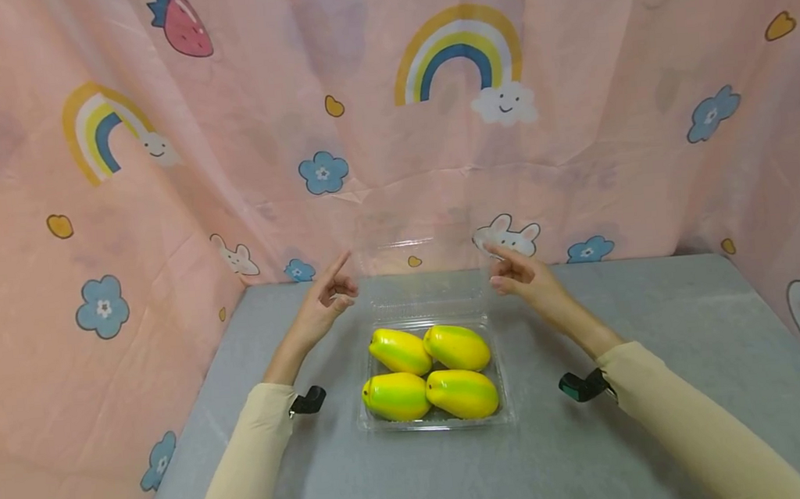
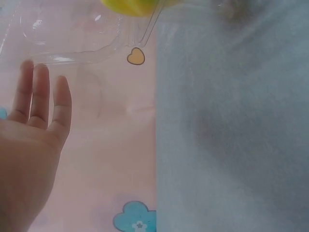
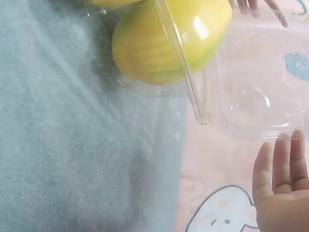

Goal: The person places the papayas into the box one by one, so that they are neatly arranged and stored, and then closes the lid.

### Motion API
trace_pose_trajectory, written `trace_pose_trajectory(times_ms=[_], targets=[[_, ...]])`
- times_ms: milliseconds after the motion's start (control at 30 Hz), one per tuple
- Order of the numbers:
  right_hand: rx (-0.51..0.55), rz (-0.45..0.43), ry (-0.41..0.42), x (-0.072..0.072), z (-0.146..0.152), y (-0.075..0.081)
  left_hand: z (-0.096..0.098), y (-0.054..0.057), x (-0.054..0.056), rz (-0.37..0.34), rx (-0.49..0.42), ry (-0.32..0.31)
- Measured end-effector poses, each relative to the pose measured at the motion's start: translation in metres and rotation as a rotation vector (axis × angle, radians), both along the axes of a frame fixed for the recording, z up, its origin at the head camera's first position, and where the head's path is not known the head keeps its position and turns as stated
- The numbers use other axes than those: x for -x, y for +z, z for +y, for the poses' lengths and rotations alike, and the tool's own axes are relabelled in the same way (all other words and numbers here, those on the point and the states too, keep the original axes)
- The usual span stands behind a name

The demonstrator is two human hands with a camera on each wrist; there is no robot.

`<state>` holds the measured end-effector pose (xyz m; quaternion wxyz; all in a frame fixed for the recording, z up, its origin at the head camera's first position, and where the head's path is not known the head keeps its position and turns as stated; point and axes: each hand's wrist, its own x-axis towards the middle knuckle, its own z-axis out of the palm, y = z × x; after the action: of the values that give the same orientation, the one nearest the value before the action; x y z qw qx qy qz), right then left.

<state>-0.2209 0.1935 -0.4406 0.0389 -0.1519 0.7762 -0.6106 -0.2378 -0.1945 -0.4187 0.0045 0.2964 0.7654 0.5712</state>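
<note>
A clear plastic clamshell box (image 1: pixel 437 427) stands on the table, holding several yellow-green papayas (image 1: pixel 462 393) in two rows. Its transparent lid (image 1: pixel 429 310) is raised at the far side. Left of the lid is my left hand (image 1: pixel 322 299), its index finger pointing forward and the other fingers loosely bent. My right hand (image 1: pixel 531 282) mirrors it on the lid's right side. In the wrist views, fingertips (image 2: pixel 41 72) of the left hand and fingertips (image 3: pixel 281 145) of the right come up to the lid's edges; whether they press on it I cannot tell. Neither hand grips anything.
The grey tabletop (image 1: pixel 660 323) extends to both sides of the box. A pink patterned curtain (image 1: pixel 372 71) hangs behind the table and along its sides. Each wrist carries a small black camera (image 1: pixel 308 400).
</note>
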Motion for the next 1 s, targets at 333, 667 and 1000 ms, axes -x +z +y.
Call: trace_pose_trajectory(times_ms=[333, 667, 1000], targets=[[-0.064, 0.039, 0.027, -0.018, 0.000, 0.000, -0.007, -0.015, -0.004, -0.003, 0.046, -0.036], [-0.194, 0.003, 0.002, -0.040, 0.002, -0.003, -0.009, -0.023, -0.015, 0.044, 0.127, 0.002], [-0.206, 0.072, 0.067, -0.051, 0.004, -0.016, -0.013, -0.028, -0.034, 0.018, 0.176, -0.010]])
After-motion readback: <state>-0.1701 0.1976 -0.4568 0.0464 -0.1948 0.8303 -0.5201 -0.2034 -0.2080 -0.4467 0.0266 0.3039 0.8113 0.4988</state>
